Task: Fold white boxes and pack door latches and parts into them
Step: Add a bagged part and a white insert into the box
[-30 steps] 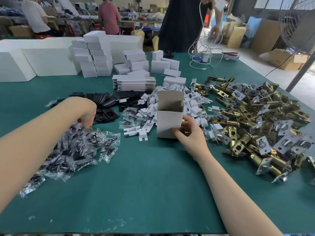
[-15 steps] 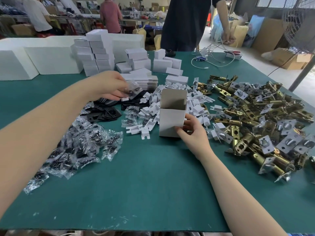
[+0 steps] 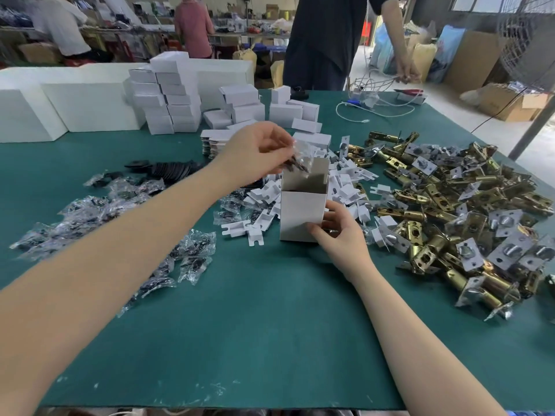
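Note:
An upright white box point(image 3: 302, 214) with its top flaps open stands mid-table. My right hand point(image 3: 339, 235) grips its lower right corner. My left hand point(image 3: 255, 151) pinches a small clear bag of dark screws point(image 3: 297, 163) just above the box's open top. Brass door latches point(image 3: 450, 211) lie heaped to the right of the box. More clear screw bags point(image 3: 126, 220) are spread on the left. Small white card inserts point(image 3: 264, 205) are piled around and behind the box.
Black plates point(image 3: 171, 171) lie behind the bags. Flat box blanks point(image 3: 216, 142) and stacked folded white boxes point(image 3: 168, 97) stand at the back on the green table point(image 3: 270, 325). A person in dark clothes point(image 3: 324, 40) handles white cables point(image 3: 375, 106) at the far edge.
My left hand picked a screw bag from the left pile and carried it right, to above the open box. My right hand stayed on the box.

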A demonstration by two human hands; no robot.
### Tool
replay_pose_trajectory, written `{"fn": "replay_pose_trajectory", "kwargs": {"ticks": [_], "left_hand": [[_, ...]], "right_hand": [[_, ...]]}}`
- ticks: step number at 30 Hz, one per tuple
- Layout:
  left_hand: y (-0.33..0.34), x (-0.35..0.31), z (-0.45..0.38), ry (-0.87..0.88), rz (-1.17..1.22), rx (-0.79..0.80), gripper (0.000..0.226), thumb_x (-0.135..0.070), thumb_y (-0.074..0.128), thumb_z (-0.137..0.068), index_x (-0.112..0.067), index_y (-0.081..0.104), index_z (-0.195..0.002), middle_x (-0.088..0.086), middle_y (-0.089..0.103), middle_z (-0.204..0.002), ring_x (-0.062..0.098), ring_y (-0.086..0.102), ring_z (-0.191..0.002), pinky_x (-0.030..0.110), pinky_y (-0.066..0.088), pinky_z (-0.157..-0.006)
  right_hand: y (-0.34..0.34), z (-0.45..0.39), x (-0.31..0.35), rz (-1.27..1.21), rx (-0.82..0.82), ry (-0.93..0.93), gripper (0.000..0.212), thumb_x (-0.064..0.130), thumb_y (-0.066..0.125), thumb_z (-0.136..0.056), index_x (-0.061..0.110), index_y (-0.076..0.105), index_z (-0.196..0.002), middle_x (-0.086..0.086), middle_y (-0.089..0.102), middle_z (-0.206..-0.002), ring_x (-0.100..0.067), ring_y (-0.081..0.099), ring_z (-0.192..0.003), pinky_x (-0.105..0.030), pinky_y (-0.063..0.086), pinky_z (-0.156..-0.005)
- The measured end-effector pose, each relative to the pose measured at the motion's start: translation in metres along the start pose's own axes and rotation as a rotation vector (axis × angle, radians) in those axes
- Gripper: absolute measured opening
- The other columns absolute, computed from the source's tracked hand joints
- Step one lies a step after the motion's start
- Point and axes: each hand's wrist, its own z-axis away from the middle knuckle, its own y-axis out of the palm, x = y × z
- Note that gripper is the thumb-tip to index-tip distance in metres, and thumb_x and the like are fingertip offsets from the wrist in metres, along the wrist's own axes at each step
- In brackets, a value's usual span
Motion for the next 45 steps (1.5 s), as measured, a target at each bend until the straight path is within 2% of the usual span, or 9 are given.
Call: {"fn": "replay_pose_trajectory", "kwargs": {"ticks": [5,13,16,20,26,34,37,40,45], "left_hand": [[0.024,0.009,0.002,0.234,-0.376,0.056,0.009,-0.014,0.066,-0.091,-0.020,0.068,-0.098,-0.004,0.072,-0.091,0.011,0.067,-0.089,0.034,0.053,-0.088],[0.037,0.016,0.005,0.345,-0.794,0.000,0.024,-0.031,0.052,-0.098,-0.035,0.073,-0.108,-0.015,0.073,-0.103,0.009,0.064,-0.096,0.031,0.032,-0.097],[0.038,0.014,0.005,0.351,-0.894,0.029,0.027,-0.028,0.046,-0.096,-0.023,0.073,-0.095,-0.009,0.072,-0.094,0.016,0.063,-0.093,0.033,0.034,-0.091],[0.035,0.009,0.007,0.452,-0.883,-0.059,0.027,-0.023,0.048,-0.100,-0.031,0.070,-0.114,-0.008,0.074,-0.091,0.017,0.065,-0.088,0.032,0.038,-0.093],[0.038,0.020,0.010,0.446,-0.987,0.022,0.035,-0.019,0.045,-0.095,-0.028,0.070,-0.119,-0.008,0.066,-0.119,0.018,0.050,-0.116,0.034,0.027,-0.103],[0.040,0.035,0.026,0.639,-0.943,-0.138,0.024,-0.014,0.062,-0.084,-0.020,0.077,-0.102,-0.005,0.074,-0.089,0.025,0.063,-0.096,0.041,0.040,-0.094],[0.044,0.047,0.030,0.624,-0.764,-0.311,0.036,-0.009,0.062,-0.085,-0.013,0.069,-0.120,0.003,0.068,-0.119,0.027,0.059,-0.111,0.045,0.042,-0.100],[0.053,0.059,0.039,0.353,-0.355,-0.376,0.046,-0.009,0.058,-0.093,-0.007,0.049,-0.138,0.012,0.050,-0.136,0.023,0.047,-0.125,0.038,0.036,-0.109],[0.063,0.078,0.048,0.162,0.039,-0.276,0.028,-0.018,0.056,-0.098,-0.032,0.051,-0.122,-0.033,0.059,-0.115,-0.008,0.058,-0.110,0.011,0.044,-0.093]], "right_hand": [[0.000,0.001,0.001,0.003,-0.010,-0.017,0.045,0.017,0.071,-0.087,0.050,0.052,-0.111,0.007,0.067,-0.103,-0.006,0.064,-0.093,-0.019,0.051,-0.081],[0.001,-0.001,-0.001,-0.009,-0.013,-0.019,0.043,0.019,0.071,-0.087,0.046,0.055,-0.116,0.005,0.068,-0.103,-0.008,0.065,-0.092,-0.021,0.051,-0.082],[0.001,-0.001,-0.001,-0.026,-0.010,-0.003,0.044,0.017,0.071,-0.087,0.033,0.056,-0.125,0.000,0.068,-0.105,-0.014,0.065,-0.094,-0.026,0.052,-0.085],[0.000,0.001,0.000,-0.033,0.000,-0.011,0.044,0.016,0.071,-0.087,0.032,0.056,-0.124,-0.002,0.068,-0.104,-0.015,0.064,-0.096,-0.027,0.052,-0.086],[0.000,0.001,-0.002,-0.020,-0.011,-0.009,0.043,0.019,0.072,-0.087,0.035,0.056,-0.123,0.001,0.068,-0.104,-0.010,0.064,-0.095,-0.025,0.052,-0.085],[0.002,0.001,-0.003,0.012,-0.015,-0.053,0.049,0.018,0.071,-0.086,0.036,0.052,-0.128,0.005,0.067,-0.105,-0.005,0.064,-0.089,-0.022,0.052,-0.081],[0.005,0.004,0.001,0.035,-0.051,-0.135,0.062,0.013,0.069,-0.087,0.045,0.042,-0.133,0.014,0.060,-0.113,-0.002,0.062,-0.090,-0.014,0.049,-0.078],[0.007,0.006,0.009,0.045,-0.121,-0.233,0.066,0.013,0.064,-0.088,0.059,0.036,-0.127,0.024,0.053,-0.120,-0.003,0.061,-0.100,-0.014,0.049,-0.084],[0.007,0.001,0.024,0.061,-0.211,-0.337,0.039,0.025,0.059,-0.092,0.043,0.050,-0.126,0.022,0.060,-0.121,-0.005,0.064,-0.099,-0.021,0.052,-0.082]]}}
